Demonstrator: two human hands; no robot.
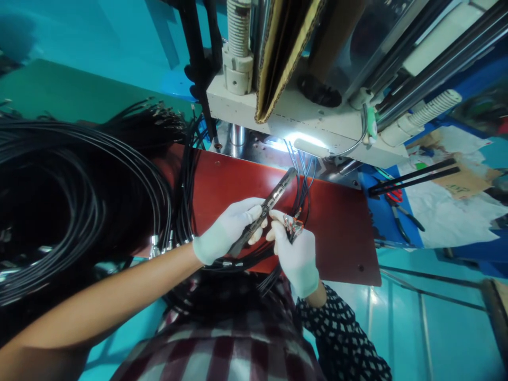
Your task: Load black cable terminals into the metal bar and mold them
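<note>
Above the red board [337, 233], the left hand [222, 233] sensibly gripped the stiff-looking bar [280, 190] mid-length. The right hand [297, 260] pinched cable ends [294, 226].

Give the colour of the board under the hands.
Board: brownish red, best in the head view.

Dark metal bar [281, 189], slanted over red board [337, 227]; black cables [305, 186] beside.

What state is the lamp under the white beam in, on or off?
On: the lamp glows bright white below the beam.
</note>
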